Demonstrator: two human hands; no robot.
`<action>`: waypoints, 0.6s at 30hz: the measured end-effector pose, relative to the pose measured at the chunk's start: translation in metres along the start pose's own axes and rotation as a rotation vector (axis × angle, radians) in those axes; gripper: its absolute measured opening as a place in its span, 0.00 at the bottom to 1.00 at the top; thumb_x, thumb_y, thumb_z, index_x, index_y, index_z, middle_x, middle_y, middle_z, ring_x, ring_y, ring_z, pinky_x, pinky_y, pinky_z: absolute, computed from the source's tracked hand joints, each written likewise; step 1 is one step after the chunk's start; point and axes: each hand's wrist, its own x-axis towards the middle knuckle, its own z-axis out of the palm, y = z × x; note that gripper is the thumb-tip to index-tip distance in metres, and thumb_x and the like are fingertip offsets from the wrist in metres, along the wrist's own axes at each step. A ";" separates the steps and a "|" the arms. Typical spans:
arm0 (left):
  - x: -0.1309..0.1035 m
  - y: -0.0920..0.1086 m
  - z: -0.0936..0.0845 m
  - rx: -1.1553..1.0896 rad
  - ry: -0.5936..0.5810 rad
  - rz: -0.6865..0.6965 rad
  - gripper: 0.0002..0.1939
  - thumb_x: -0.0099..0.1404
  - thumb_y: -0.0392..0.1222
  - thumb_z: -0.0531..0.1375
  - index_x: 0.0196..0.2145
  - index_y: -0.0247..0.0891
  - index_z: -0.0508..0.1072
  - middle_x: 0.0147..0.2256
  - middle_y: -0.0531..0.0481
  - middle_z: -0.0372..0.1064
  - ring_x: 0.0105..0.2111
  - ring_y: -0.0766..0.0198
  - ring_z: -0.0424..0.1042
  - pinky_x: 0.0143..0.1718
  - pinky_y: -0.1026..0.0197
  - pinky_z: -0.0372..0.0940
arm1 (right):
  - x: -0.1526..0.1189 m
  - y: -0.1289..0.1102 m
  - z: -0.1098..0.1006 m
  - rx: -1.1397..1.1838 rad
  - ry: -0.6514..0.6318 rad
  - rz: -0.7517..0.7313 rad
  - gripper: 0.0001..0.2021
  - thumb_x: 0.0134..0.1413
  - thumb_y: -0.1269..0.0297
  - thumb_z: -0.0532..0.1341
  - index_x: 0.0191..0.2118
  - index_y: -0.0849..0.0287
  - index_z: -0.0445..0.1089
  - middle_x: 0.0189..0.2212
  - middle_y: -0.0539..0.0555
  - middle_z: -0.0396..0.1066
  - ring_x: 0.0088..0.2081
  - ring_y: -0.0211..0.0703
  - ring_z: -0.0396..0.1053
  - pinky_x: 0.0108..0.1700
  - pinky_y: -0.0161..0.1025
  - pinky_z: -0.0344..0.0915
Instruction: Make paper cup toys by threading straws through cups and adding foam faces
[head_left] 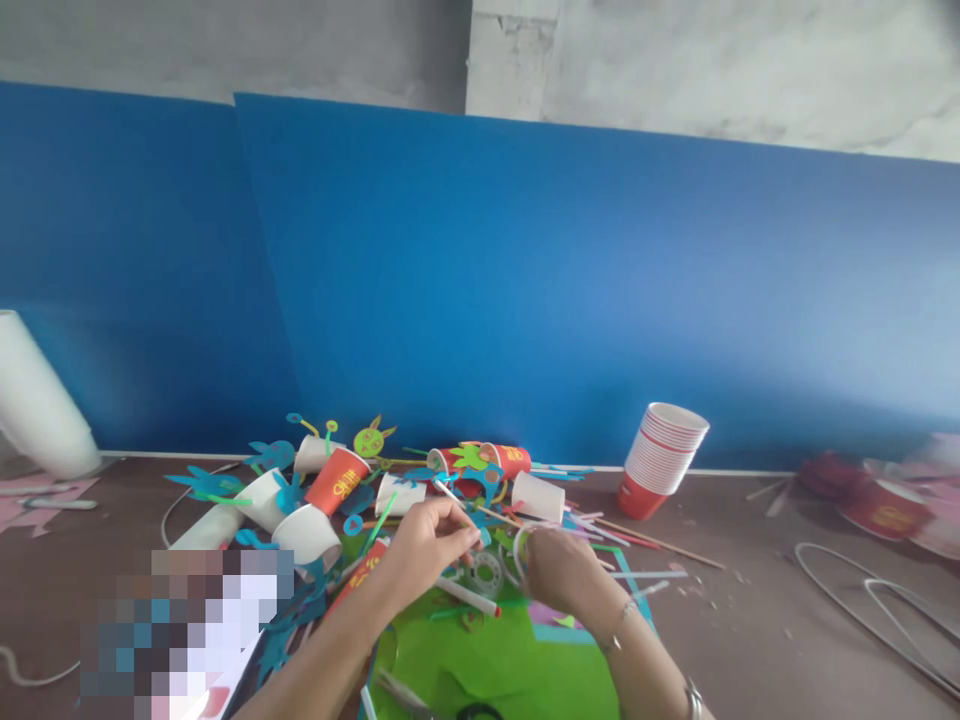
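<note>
My left hand [439,545] is closed, thumb and forefinger pinched on a thin white straw [450,492]. A small pale blue scrap [484,537] shows at those fingertips. To its right, my right hand [559,568] is curled with its back to me, and its fingertips are hidden. Against its left side shows a pale ring-like edge [519,550]; I cannot tell whether the hand grips it. Between the hands lie a roll of clear tape [486,573] and a white marker with a red end [471,597], over green sheets [495,660].
Behind my hands are paper cups, a red one [339,482] and a white one [538,497], with blue paper cut-outs [202,482]. A cup stack [663,460] leans at right. Scissors [405,695] lie in front. A grey cable [847,595] loops at right; a blue panel [525,280] stands behind.
</note>
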 end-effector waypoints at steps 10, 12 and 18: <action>-0.004 0.003 0.004 0.187 0.104 0.200 0.06 0.61 0.42 0.58 0.30 0.38 0.73 0.39 0.46 0.77 0.40 0.56 0.74 0.39 0.61 0.66 | -0.001 -0.016 -0.015 0.144 0.098 -0.063 0.09 0.60 0.72 0.48 0.39 0.61 0.65 0.30 0.56 0.74 0.33 0.46 0.72 0.34 0.38 0.58; -0.007 0.006 0.004 0.187 0.108 0.247 0.05 0.62 0.42 0.58 0.30 0.39 0.73 0.49 0.45 0.74 0.50 0.53 0.71 0.47 0.59 0.65 | -0.003 -0.021 -0.016 0.290 0.180 -0.164 0.09 0.61 0.71 0.47 0.40 0.60 0.63 0.32 0.56 0.73 0.33 0.45 0.70 0.34 0.38 0.58; -0.015 0.010 0.006 0.198 0.063 0.312 0.07 0.66 0.45 0.56 0.34 0.42 0.70 0.55 0.45 0.70 0.55 0.54 0.69 0.55 0.55 0.62 | -0.010 -0.033 -0.013 0.609 0.177 -0.225 0.13 0.66 0.63 0.41 0.46 0.60 0.59 0.22 0.51 0.70 0.27 0.46 0.69 0.33 0.40 0.61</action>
